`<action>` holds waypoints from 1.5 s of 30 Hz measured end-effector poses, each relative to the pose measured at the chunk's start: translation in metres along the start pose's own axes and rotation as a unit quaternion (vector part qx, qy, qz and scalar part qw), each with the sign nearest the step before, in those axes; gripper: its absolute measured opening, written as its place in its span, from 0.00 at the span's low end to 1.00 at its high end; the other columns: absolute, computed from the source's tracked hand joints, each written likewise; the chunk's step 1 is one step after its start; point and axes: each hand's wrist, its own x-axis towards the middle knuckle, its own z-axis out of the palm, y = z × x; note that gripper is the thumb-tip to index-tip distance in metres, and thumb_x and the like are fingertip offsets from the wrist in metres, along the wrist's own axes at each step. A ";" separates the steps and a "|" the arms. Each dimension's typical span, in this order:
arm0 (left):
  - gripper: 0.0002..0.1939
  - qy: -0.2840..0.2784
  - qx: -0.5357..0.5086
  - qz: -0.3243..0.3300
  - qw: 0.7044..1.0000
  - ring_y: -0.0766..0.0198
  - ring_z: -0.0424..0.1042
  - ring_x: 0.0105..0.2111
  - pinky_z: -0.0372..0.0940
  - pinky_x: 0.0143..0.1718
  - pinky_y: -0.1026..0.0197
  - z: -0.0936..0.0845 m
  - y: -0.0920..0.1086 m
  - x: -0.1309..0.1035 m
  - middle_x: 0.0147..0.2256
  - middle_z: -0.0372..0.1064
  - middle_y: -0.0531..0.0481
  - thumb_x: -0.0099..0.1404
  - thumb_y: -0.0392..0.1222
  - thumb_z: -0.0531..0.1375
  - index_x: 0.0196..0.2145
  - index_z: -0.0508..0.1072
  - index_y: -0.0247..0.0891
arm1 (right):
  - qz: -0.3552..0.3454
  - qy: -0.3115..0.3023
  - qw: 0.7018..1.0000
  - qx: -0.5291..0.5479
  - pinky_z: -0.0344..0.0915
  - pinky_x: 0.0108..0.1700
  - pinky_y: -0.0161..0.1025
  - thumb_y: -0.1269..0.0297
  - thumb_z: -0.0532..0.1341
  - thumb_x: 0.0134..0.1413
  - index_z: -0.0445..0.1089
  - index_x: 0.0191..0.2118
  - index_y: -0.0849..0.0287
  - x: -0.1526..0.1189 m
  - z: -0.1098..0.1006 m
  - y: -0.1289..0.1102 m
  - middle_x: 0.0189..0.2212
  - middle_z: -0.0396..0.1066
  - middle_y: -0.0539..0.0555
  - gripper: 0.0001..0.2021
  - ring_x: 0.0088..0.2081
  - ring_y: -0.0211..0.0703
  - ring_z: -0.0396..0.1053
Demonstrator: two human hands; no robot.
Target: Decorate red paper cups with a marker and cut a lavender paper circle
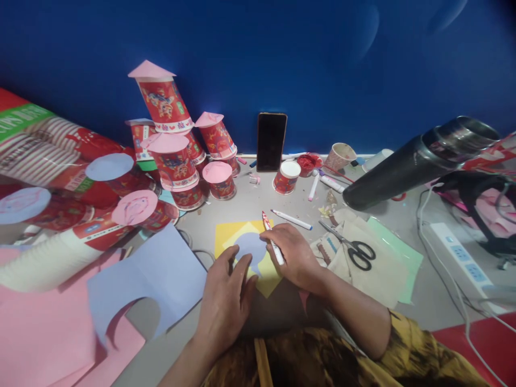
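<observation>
A light-blue paper circle (250, 243) lies on yellow paper (267, 285) in front of me. My left hand (229, 287) rests at the circle's left edge, its fingers bent but apart, with nothing gripped. On the circle's other side, my right hand (296, 257) is closed round a white marker (276, 250) whose red-patterned end points away from me. A second white marker (291, 219) with a blue end lies just beyond. Black-handled scissors (355, 250) rest on cream paper to the right of my right hand.
Red paper cups with paper tops (173, 164) stand stacked at the left. Cut blue paper (161, 274) and pink sheets (44, 322) lie nearer. A phone (271, 141) leans on the blue wall. A dark flask (403, 166) and a power strip (463, 260) are at the right.
</observation>
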 end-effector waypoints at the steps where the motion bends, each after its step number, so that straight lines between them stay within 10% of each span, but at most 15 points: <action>1: 0.15 0.002 0.002 0.002 1.000 0.41 0.74 0.54 0.76 0.50 0.40 0.000 0.000 -0.001 0.58 0.67 0.31 0.75 0.40 0.58 0.57 0.72 0.37 | -0.005 0.001 1.000 0.006 0.71 0.55 0.52 0.70 0.59 0.69 0.76 0.53 0.56 0.000 0.000 -0.001 0.45 0.82 0.61 0.12 0.49 0.57 0.74; 21: 0.19 0.009 -0.004 -0.025 1.000 0.44 0.72 0.57 0.73 0.57 0.43 0.002 0.001 -0.006 0.57 0.69 0.32 0.77 0.44 0.56 0.61 0.69 0.33 | 0.157 0.088 0.954 0.239 0.76 0.37 0.38 0.51 0.58 0.74 0.74 0.52 0.54 -0.005 -0.012 -0.007 0.38 0.82 0.55 0.15 0.32 0.43 0.80; 34: 0.16 0.024 -0.097 0.028 0.995 0.57 0.79 0.46 0.76 0.48 0.58 -0.002 0.003 -0.006 0.47 0.77 0.42 0.75 0.28 0.53 0.54 0.75 0.38 | 0.066 0.002 0.990 0.122 0.74 0.49 0.40 0.65 0.56 0.73 0.74 0.51 0.55 -0.004 -0.014 -0.009 0.44 0.82 0.58 0.10 0.44 0.47 0.82; 45: 0.10 0.087 -0.083 0.056 0.991 0.60 0.78 0.41 0.74 0.44 0.61 -0.005 0.009 0.006 0.42 0.76 0.46 0.76 0.30 0.56 0.45 0.77 0.38 | 0.025 0.071 0.991 0.112 0.75 0.51 0.40 0.65 0.57 0.74 0.73 0.53 0.56 -0.004 -0.013 -0.006 0.44 0.83 0.58 0.10 0.46 0.47 0.82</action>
